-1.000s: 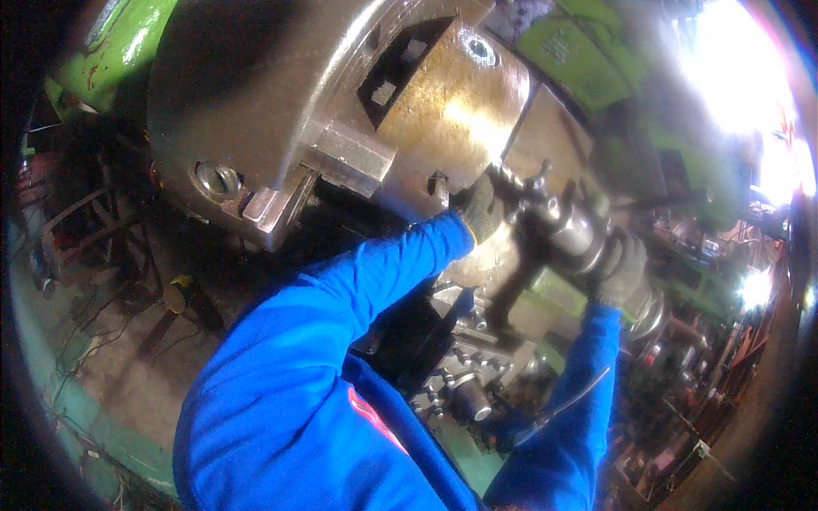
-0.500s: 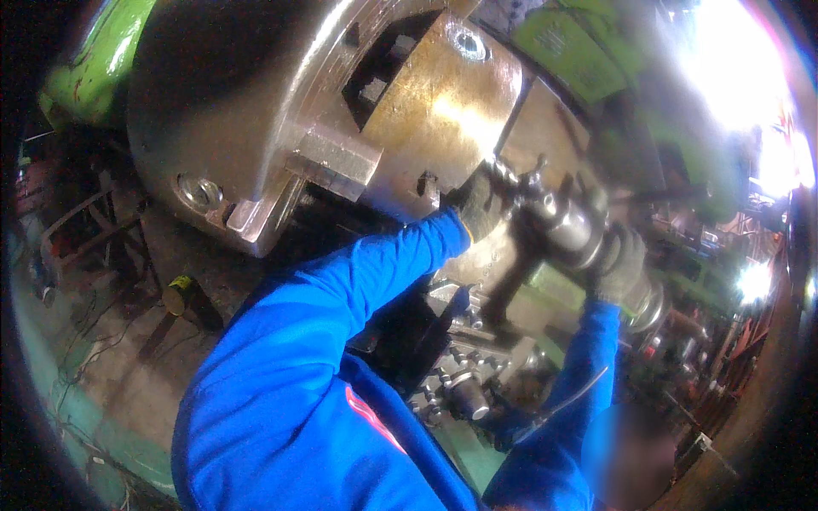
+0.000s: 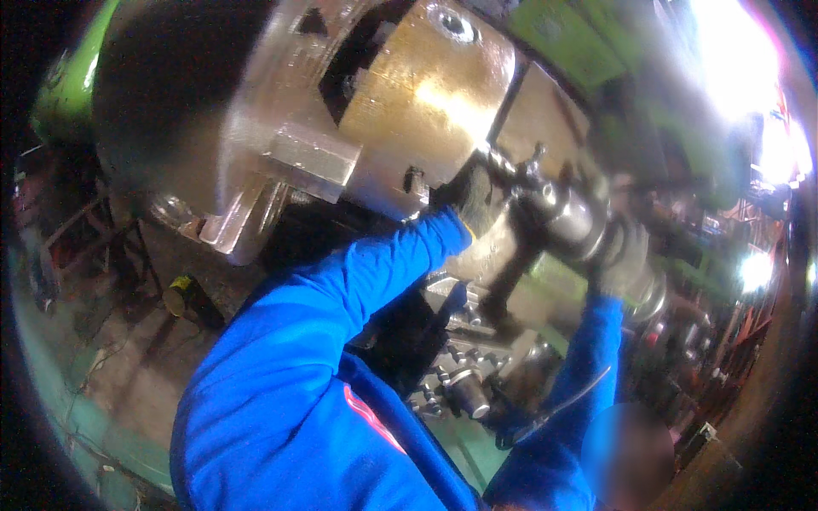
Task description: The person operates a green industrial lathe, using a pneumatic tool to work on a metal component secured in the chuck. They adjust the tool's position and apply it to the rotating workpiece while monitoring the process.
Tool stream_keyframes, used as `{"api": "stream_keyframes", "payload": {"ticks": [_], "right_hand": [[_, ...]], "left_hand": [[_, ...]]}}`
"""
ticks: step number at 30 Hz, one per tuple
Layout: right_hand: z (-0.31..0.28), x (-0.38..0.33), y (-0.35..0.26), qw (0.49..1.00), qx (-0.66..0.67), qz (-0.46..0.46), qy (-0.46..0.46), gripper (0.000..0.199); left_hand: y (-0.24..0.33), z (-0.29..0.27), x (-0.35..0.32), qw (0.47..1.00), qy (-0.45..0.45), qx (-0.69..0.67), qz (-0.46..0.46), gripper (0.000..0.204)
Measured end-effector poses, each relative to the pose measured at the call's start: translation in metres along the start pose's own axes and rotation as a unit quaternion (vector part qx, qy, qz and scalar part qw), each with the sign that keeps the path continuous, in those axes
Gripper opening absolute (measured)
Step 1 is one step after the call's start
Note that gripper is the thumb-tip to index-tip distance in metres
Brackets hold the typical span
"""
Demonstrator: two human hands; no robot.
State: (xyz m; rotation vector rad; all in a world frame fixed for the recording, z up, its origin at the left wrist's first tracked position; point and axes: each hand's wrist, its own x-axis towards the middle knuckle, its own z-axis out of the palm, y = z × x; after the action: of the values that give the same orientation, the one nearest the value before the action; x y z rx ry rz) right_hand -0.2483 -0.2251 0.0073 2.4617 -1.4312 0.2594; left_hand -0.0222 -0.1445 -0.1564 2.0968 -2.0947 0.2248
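Observation:
My gloved left hand (image 3: 477, 200) is closed at the narrow, knobbed end of a steel cylinder (image 3: 573, 220), close against a brass-toned metal block (image 3: 430, 81). My right hand (image 3: 620, 255), also gloved, is wrapped over the cylinder's thicker right-hand part. Its fingertips are blurred. The block sits in a large round lathe chuck (image 3: 170, 102) on the left, beside a heavy steel jaw (image 3: 311, 162). A bolt hole shows in its top and a small slot in its lower face. My left fingers hide where the cylinder's tip meets the block.
Below my hands is a tool post (image 3: 469, 392) with several bolts. Green machine parts (image 3: 571, 51) stand behind, with bright lights at the upper right. A yellow-ended cylinder (image 3: 177, 295) lies low on the left, near the green floor edge.
The chuck, its jaw and the block have shifted left and slightly up in the picture, and the chuck's edge is more blurred. Both hands stay almost where they were on the cylinder.

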Motion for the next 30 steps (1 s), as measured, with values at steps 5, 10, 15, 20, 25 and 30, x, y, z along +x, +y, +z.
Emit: {"api": "stream_keyframes", "payload": {"ticks": [5,10,15,20,25,30], "right_hand": [[-0.005,0.009,-0.01,1.0,0.003,0.003,-0.011,0.036],[-0.001,0.004,0.0,1.0,-0.014,-0.018,0.004,0.037],[-0.005,0.007,-0.007,1.0,-0.004,-0.002,-0.007,0.037],[0.0,0.003,0.0,1.0,-0.014,-0.014,0.011,0.038],[0.001,0.003,0.001,1.0,-0.012,-0.01,0.009,0.039],[0.003,0.002,0.005,1.0,-0.019,-0.012,0.004,0.037]], "left_hand": [[0.032,0.079,-0.002,0.988,0.104,0.111,0.034,0.031],[0.033,0.031,-0.018,0.995,0.014,0.009,0.103,0.033],[0.054,0.023,-0.013,0.656,0.077,-0.745,-0.087,0.032],[0.05,0.026,-0.004,0.664,0.133,-0.735,-0.024,0.032],[0.056,0.023,0.0,0.498,0.096,-0.857,-0.091,0.032],[0.058,0.032,0.007,0.119,-0.002,-0.976,-0.182,0.034]]}}
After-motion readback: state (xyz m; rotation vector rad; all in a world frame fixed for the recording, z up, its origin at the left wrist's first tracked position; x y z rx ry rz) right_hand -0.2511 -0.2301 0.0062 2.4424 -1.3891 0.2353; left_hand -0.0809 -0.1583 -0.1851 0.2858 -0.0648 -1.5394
